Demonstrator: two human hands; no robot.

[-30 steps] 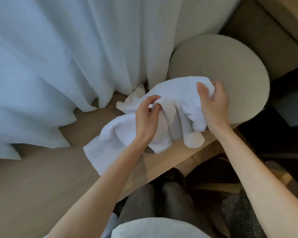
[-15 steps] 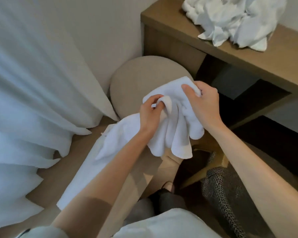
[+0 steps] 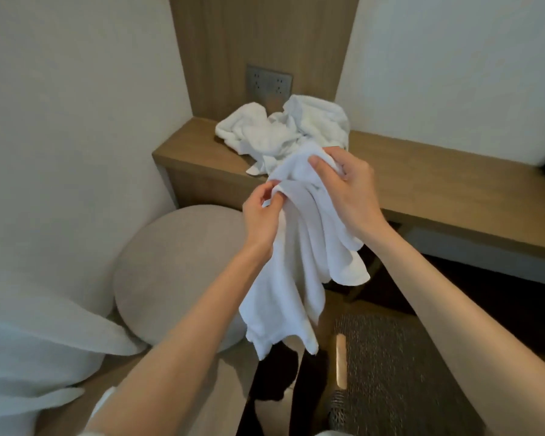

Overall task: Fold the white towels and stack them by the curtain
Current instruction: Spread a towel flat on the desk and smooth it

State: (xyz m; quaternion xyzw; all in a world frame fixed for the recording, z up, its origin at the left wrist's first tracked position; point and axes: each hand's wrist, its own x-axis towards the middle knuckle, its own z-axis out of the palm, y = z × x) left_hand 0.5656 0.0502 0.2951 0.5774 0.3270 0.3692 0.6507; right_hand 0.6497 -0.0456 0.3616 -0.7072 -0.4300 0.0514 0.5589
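**A:** What's the biggest thing in front of you?

**B:** The wooden desk (image 3: 438, 187). It runs along the wall from its left end out to the right side of my view. Down at the lower left is the white curtain (image 3: 35, 338), its folds bunched low beside me. Just right of it stands a round beige stool (image 3: 177, 272), tucked in by the desk's left end. A woven chair (image 3: 400, 376) sits low on my right, in front of the desk.

**A:** And the towels?

**B:** A crumpled pile of towels (image 3: 277, 130) lies on the desk's left end, back against the wood panel, and one corner reaches the front edge. The towel (image 3: 296, 265) I'm working on rests on nothing. It hangs in the air between my forearms, in front of the desk's front edge. It's unfolded and creased lengthwise, and its lower corners dangle over my dark trouser legs. From here its top overlaps the pile, and I can't tell whether they touch.

**A:** How are your hands on it?

**B:** My right hand (image 3: 351, 190) has its fingers curled round the bunched top, with the thumb laid across the front. My left hand (image 3: 260, 220) is a little lower and pinches a fold of the edge between thumb and fingertips.

**A:** Anything smaller?

**B:** A grey socket plate (image 3: 268, 84) on the panel, just above the pile.
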